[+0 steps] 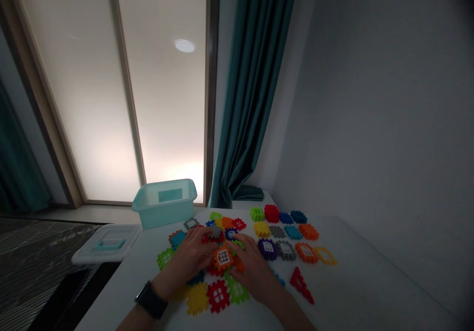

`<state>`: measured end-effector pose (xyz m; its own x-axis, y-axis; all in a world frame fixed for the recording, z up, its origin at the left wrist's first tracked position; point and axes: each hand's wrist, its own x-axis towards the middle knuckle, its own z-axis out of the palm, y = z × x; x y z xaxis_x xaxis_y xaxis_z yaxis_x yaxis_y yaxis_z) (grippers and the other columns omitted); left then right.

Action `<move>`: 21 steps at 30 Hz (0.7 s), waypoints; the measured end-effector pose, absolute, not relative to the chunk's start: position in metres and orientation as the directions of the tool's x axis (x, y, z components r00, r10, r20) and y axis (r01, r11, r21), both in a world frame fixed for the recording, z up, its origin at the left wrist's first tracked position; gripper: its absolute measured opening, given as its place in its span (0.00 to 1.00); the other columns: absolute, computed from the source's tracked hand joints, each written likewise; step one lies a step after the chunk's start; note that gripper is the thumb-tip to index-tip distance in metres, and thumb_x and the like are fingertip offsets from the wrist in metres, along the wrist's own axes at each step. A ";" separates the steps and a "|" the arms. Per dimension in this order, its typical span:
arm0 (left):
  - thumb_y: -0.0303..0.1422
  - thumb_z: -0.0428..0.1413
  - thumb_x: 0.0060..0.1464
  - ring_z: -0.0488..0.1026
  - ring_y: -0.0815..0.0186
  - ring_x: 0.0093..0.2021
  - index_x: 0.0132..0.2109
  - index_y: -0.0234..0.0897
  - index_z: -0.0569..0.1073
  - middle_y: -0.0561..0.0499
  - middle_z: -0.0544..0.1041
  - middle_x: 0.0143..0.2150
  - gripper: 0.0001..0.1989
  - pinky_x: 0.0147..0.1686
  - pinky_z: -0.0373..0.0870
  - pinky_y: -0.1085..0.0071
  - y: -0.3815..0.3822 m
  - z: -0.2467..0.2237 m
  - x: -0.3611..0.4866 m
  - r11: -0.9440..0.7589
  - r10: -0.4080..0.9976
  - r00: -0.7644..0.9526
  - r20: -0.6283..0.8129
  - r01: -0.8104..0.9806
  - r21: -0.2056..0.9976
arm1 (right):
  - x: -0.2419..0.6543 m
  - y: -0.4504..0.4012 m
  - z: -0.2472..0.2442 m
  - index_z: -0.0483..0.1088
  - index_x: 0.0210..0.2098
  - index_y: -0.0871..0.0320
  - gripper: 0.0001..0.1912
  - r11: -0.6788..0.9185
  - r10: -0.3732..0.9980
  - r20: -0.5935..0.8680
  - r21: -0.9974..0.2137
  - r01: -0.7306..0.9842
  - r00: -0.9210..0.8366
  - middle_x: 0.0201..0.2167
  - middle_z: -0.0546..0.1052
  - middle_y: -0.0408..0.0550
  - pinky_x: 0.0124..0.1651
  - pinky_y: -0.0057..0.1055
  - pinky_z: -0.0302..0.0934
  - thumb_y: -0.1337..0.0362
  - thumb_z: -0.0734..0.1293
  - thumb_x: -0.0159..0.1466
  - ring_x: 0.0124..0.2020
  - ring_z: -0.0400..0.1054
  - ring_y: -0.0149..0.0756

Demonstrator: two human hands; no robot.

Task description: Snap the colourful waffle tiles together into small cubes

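Seemingly, the left hand [188, 260] and right hand [249, 268] sit together around an orange plastic window tile [223, 257], light and stiff, best pinched at its notched edges.

The interlocking tiles [218, 295] are matt plastic, the bin [164, 210] translucent glossy plastic, the curtain [255, 84] cloth.

**Left hand** [188, 261]: palm down, fingers extended forward and slightly spread, tips angled in toward the other hand.
**Left forearm** [134, 320]: enters from the lower edge, rising rightward to the wrist.
**Right hand** [252, 270]: palm down, knuckles raised, fingers gently curled and pointing left.
**Right forearm** [292, 314]: enters from the lower edge, rising leftward.
Pair: both hands low, side by side, fingertips near one another, not clasped.
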<state>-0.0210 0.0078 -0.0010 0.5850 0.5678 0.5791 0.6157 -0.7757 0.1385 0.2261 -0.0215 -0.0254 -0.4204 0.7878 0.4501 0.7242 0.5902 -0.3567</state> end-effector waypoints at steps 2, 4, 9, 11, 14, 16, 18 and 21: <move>0.24 0.59 0.57 0.69 0.53 0.54 0.48 0.43 0.78 0.45 0.71 0.55 0.14 0.55 0.69 0.54 0.006 0.000 -0.019 -0.779 0.569 0.591 0.572 0.610 0.144 | 0.227 -0.021 -0.025 0.61 0.62 0.47 0.35 0.594 0.787 0.435 -0.342 0.728 -0.437 0.64 0.63 0.50 0.67 0.50 0.56 0.72 0.71 0.58 0.67 0.54 0.50; 0.25 0.58 0.58 0.69 0.53 0.55 0.48 0.44 0.78 0.46 0.71 0.55 0.13 0.54 0.70 0.55 0.005 0.001 -0.018 -0.787 0.562 0.599 0.570 0.598 0.148 | 0.228 -0.020 -0.023 0.63 0.62 0.47 0.34 0.594 0.790 0.423 -0.345 0.727 -0.444 0.63 0.64 0.49 0.67 0.50 0.56 0.72 0.71 0.58 0.67 0.55 0.49; 0.25 0.59 0.58 0.69 0.54 0.54 0.48 0.44 0.77 0.46 0.72 0.54 0.13 0.53 0.70 0.55 0.006 -0.002 -0.017 -0.798 0.544 0.611 0.575 0.589 0.129 | 0.229 -0.020 -0.021 0.67 0.57 0.46 0.30 0.592 0.796 0.418 -0.386 0.708 -0.438 0.61 0.66 0.48 0.66 0.48 0.58 0.70 0.74 0.57 0.65 0.57 0.48; 0.25 0.59 0.59 0.70 0.54 0.53 0.46 0.42 0.77 0.46 0.72 0.52 0.11 0.53 0.71 0.55 0.006 -0.002 -0.017 -0.790 0.544 0.592 0.594 0.601 0.125 | 0.229 -0.019 -0.022 0.67 0.56 0.47 0.29 0.588 0.798 0.430 -0.404 0.701 -0.422 0.60 0.67 0.48 0.66 0.48 0.58 0.69 0.74 0.57 0.64 0.58 0.48; 0.28 0.59 0.60 0.70 0.54 0.53 0.47 0.41 0.77 0.45 0.73 0.51 0.09 0.53 0.71 0.55 0.003 0.001 -0.017 -0.786 0.548 0.578 0.605 0.603 0.136 | 0.229 -0.019 -0.023 0.68 0.54 0.48 0.26 0.570 0.809 0.449 -0.436 0.697 -0.380 0.59 0.66 0.49 0.66 0.49 0.58 0.69 0.74 0.58 0.64 0.58 0.49; 0.33 0.63 0.57 0.70 0.53 0.53 0.51 0.42 0.75 0.45 0.72 0.52 0.14 0.53 0.71 0.55 0.000 0.003 -0.016 -0.786 0.558 0.574 0.599 0.597 0.160 | 0.229 -0.019 -0.023 0.68 0.54 0.49 0.25 0.556 0.817 0.457 -0.459 0.693 -0.353 0.60 0.65 0.49 0.66 0.49 0.59 0.69 0.74 0.58 0.64 0.58 0.48; 0.37 0.67 0.52 0.70 0.52 0.53 0.53 0.41 0.74 0.44 0.72 0.53 0.22 0.53 0.71 0.54 -0.002 0.004 -0.014 -0.781 0.571 0.565 0.596 0.597 0.182 | 0.229 -0.020 -0.022 0.68 0.54 0.48 0.25 0.547 0.820 0.466 -0.471 0.692 -0.331 0.59 0.64 0.49 0.65 0.49 0.59 0.69 0.73 0.58 0.64 0.58 0.48; 0.37 0.69 0.48 0.70 0.51 0.53 0.52 0.41 0.74 0.45 0.73 0.52 0.24 0.53 0.70 0.54 -0.003 0.003 -0.012 -0.772 0.583 0.553 0.595 0.605 0.194 | 0.229 -0.022 -0.020 0.68 0.54 0.48 0.26 0.543 0.820 0.478 -0.471 0.695 -0.317 0.59 0.64 0.50 0.65 0.49 0.60 0.69 0.73 0.59 0.63 0.59 0.49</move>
<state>-0.0120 -0.0029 0.0029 0.5531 0.5834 0.5947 0.6053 -0.7719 0.1943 0.2285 -0.0219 -0.0204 -0.3167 0.8195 0.4776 0.6949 0.5432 -0.4713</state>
